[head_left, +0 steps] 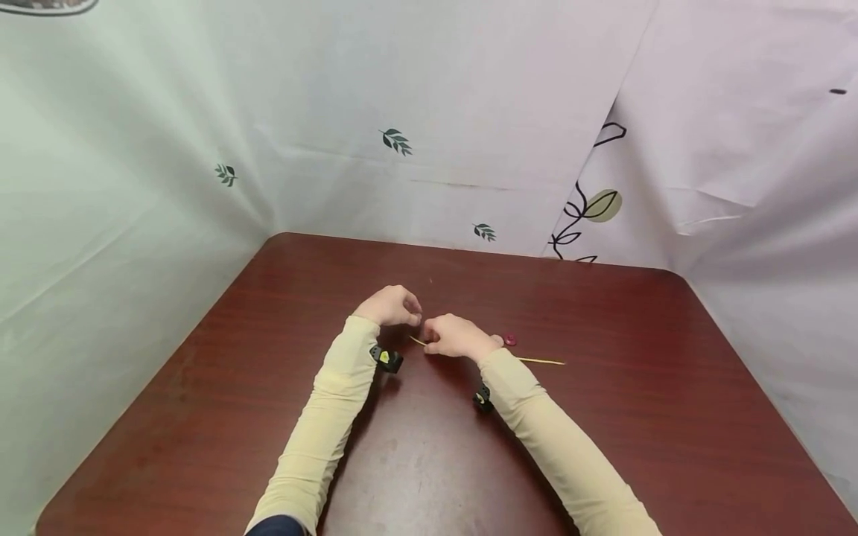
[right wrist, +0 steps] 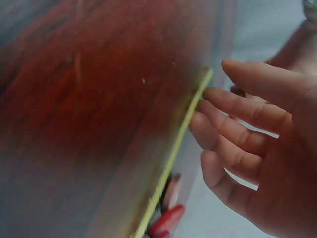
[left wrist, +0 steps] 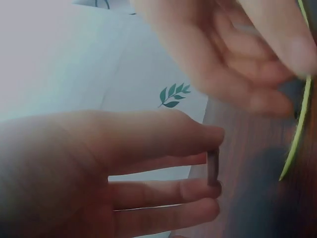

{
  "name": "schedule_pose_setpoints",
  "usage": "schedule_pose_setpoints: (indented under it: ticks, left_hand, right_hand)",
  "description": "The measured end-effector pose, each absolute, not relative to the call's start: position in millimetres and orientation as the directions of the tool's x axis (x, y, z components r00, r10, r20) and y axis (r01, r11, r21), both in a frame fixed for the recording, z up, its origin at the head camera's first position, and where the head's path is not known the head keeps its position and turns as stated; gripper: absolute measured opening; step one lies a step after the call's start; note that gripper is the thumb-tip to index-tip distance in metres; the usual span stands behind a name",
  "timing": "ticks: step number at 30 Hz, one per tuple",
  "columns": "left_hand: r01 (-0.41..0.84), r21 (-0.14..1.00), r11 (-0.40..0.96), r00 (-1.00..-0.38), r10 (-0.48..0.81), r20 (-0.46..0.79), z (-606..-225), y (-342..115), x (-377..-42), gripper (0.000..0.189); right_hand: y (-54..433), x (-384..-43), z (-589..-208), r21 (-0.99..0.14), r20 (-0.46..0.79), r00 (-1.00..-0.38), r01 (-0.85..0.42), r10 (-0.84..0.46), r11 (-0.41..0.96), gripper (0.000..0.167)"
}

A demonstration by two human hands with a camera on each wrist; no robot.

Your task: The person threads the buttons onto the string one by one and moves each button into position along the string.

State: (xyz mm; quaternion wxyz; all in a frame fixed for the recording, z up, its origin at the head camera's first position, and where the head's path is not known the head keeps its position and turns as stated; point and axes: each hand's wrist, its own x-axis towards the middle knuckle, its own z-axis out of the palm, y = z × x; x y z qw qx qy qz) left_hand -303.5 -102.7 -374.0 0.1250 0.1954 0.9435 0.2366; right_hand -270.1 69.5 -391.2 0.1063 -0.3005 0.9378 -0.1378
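My left hand [head_left: 394,306] pinches a small flat button-like disc [left wrist: 213,167] between thumb and fingers; it shows edge-on in the left wrist view. Just to the right, my right hand [head_left: 459,336] hovers over a thin yellow cord [head_left: 541,361]. Its thumb and fingers are loosely bent and apart, with nothing visible between them in the right wrist view. The cord runs along the table beneath that hand, one end poking out on the left. Beside the cord lie a red disc [right wrist: 167,220] and a pinkish disc [right wrist: 172,191], close to the right wrist.
A dark reddish-brown wooden table [head_left: 637,432] with rounded corners lies under both arms. Pale fabric [head_left: 335,97] printed with leaves hangs behind it and at both sides. A small black camera is strapped to each wrist.
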Motion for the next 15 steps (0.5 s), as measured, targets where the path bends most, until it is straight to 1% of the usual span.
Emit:
schedule_pose_setpoints:
  ticks: [5,11,15]
  left_hand:
    - [0.317,0.488,0.813,-0.887,0.436,-0.150,-373.4,-102.9,-303.9,0.017]
    - [0.320,0.479,0.818,-0.888,0.434,-0.149,-373.2,-103.4,-304.7,0.013]
    - [0.318,0.486,0.814,-0.888,0.436,-0.149,-373.1,-104.5,-305.2,0.013]
  right_hand:
    - [60.3,-273.9,-395.3,-0.279,-0.132,-0.800,-0.537,-0.586,0.796,0.003]
    - [61.4,-275.4,-398.3,-0.283,-0.168,-0.765,-0.567,-0.622,0.773,0.008]
    - [67.3,-273.5,-396.3,-0.357,-0.161,-0.755,-0.555,-0.635,0.751,0.013]
